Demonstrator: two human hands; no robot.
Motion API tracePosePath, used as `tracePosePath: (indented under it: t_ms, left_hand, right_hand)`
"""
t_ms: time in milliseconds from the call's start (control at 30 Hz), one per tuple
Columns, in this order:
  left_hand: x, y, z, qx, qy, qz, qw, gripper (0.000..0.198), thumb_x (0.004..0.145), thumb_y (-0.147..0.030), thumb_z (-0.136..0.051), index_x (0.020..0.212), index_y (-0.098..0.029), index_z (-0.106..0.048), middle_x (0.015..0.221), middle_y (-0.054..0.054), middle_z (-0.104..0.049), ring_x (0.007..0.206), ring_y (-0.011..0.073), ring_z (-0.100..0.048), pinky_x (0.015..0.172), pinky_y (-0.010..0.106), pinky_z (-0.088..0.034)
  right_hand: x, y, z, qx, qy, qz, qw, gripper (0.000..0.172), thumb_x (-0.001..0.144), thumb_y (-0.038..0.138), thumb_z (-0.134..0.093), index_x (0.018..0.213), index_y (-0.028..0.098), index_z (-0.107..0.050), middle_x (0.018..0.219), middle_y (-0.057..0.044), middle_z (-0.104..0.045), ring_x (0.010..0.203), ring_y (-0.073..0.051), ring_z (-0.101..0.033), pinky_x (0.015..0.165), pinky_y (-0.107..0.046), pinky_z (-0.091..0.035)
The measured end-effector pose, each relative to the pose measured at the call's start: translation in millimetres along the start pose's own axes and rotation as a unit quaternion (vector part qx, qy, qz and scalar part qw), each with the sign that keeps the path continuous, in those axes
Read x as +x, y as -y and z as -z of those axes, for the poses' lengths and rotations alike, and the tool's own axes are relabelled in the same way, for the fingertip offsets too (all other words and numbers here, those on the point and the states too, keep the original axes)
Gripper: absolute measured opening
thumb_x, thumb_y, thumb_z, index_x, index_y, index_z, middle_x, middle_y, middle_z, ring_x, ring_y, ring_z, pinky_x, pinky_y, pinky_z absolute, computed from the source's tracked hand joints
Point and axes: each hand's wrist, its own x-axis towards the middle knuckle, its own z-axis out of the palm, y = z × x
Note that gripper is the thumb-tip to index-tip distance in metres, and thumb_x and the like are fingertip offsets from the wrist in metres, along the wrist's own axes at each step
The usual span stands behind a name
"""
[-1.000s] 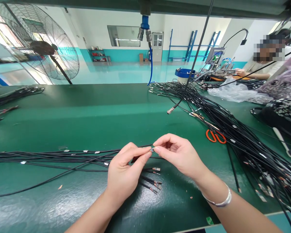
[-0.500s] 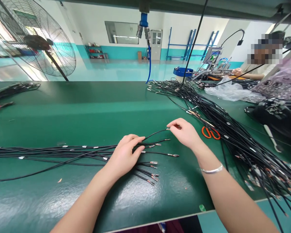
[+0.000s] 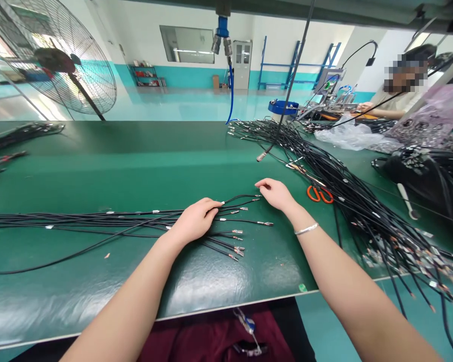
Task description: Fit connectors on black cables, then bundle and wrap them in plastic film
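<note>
My left hand lies on a small bundle of black cables stretched across the green table, its fingers curled over them near their metal-tipped ends. My right hand is just to the right, fingers bent, fingertips at the tip of one black cable that arcs up from the bundle. A silver bracelet sits on that wrist.
A large heap of black cables runs along the right side, with orange-handled scissors beside it. A hanging cable with a metal plug dangles over the table. A fan stands back left. Another person works at the far right.
My hands have come down from holding a cable end in front of me. The left one now rests on the bundle; the right one has moved away to the right.
</note>
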Motion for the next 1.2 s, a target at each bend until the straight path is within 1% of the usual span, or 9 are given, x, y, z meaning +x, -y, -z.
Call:
tracePosePath:
  t_ms: [100,200,300,433,533,633,767,1033,1200]
  left_hand:
    - [0.3,-5.4,-2.2,-0.053,-0.021,0.011,0.998,0.035,0.090,-0.030,-0.036,0.117,-0.019,-0.055,0.112,0.003,-0.056,0.101,0.0134,-0.053,0.093,0.026,-0.039]
    - [-9.2,-5.7,1.7,-0.086,-0.024,0.019,0.996,0.044,0.089,-0.038,-0.038,0.126,-0.017,-0.047,0.119,0.006,-0.051,0.101,0.0130,-0.053,0.094,0.025,-0.039]
    - [-32.8,4.4,13.4,-0.009,0.013,-0.003,1.000,0.059,0.084,-0.056,-0.041,0.131,-0.020,-0.043,0.128,0.007,-0.046,0.117,0.0206,-0.043,0.102,0.034,-0.031]
    - [-63.8,29.7,29.3,0.129,0.067,-0.047,0.988,0.087,0.071,-0.072,-0.047,0.140,-0.022,-0.029,0.143,0.010,-0.027,0.131,0.0281,-0.023,0.108,0.043,-0.014]
    - [-64.6,41.4,34.4,0.144,0.066,-0.063,0.985,0.082,0.074,-0.070,-0.046,0.139,-0.023,-0.031,0.137,0.009,-0.037,0.124,0.0263,-0.033,0.102,0.038,-0.024]
    - [-47.7,41.9,34.9,0.180,0.016,-0.045,0.983,0.058,0.083,-0.058,-0.044,0.125,-0.018,-0.050,0.111,0.009,-0.055,0.102,0.0243,-0.047,0.090,0.034,-0.034]
    - [-27.1,42.5,32.9,0.200,-0.025,-0.043,0.978,0.040,0.088,-0.046,-0.042,0.095,-0.014,-0.066,0.090,0.011,-0.057,0.088,0.0240,-0.050,0.080,0.034,-0.037]
    - [-38.6,55.5,28.8,0.157,-0.033,-0.022,0.987,0.035,0.088,-0.033,-0.045,0.116,-0.016,-0.057,0.104,0.009,-0.054,0.097,0.0233,-0.046,0.082,0.035,-0.037]
    - [-33.8,57.0,31.3,0.143,-0.030,-0.027,0.989,0.030,0.089,-0.026,-0.043,0.110,-0.014,-0.061,0.099,0.009,-0.055,0.093,0.0235,-0.046,0.081,0.036,-0.036]
  right_hand:
    - [0.2,-3.2,11.2,0.001,-0.030,-0.003,1.000,0.024,0.079,0.019,-0.046,0.094,0.016,-0.065,0.095,-0.003,-0.065,0.085,-0.015,-0.058,0.083,-0.029,-0.044]
    - [-24.1,0.0,31.2,-0.004,-0.064,-0.002,0.998,0.024,0.081,0.021,-0.045,0.095,0.015,-0.065,0.095,-0.003,-0.065,0.085,-0.015,-0.059,0.083,-0.030,-0.044]
    - [-83.7,1.9,44.3,-0.050,-0.102,0.052,0.992,0.023,0.083,0.023,-0.045,0.095,0.017,-0.064,0.097,-0.003,-0.064,0.090,-0.016,-0.058,0.086,-0.030,-0.044]
    - [-176.7,-5.3,35.5,-0.149,-0.147,0.113,0.971,0.022,0.085,0.026,-0.047,0.095,0.016,-0.063,0.101,-0.006,-0.062,0.097,-0.018,-0.055,0.091,-0.033,-0.042]
    - [-214.5,-11.9,19.7,-0.182,-0.202,0.121,0.955,0.019,0.085,0.023,-0.046,0.093,0.017,-0.063,0.098,-0.006,-0.063,0.095,-0.018,-0.056,0.089,-0.033,-0.043]
    - [-220.8,-14.2,10.3,-0.200,-0.252,0.127,0.938,0.020,0.085,0.019,-0.042,0.091,0.017,-0.061,0.093,-0.006,-0.063,0.090,-0.019,-0.057,0.084,-0.034,-0.044]
    - [-214.7,-14.7,8.2,-0.217,-0.227,0.128,0.941,0.018,0.085,0.018,-0.040,0.090,0.019,-0.058,0.095,-0.007,-0.061,0.092,-0.021,-0.056,0.084,-0.038,-0.044]
    - [-213.3,-13.4,6.9,-0.244,-0.191,0.076,0.948,0.021,0.084,0.017,-0.040,0.095,0.020,-0.058,0.099,-0.008,-0.057,0.098,-0.022,-0.052,0.088,-0.040,-0.042]
    - [-208.2,-8.5,7.4,-0.244,-0.192,0.069,0.948,0.024,0.083,0.015,-0.037,0.095,0.016,-0.058,0.099,-0.009,-0.056,0.098,-0.020,-0.050,0.088,-0.037,-0.041]
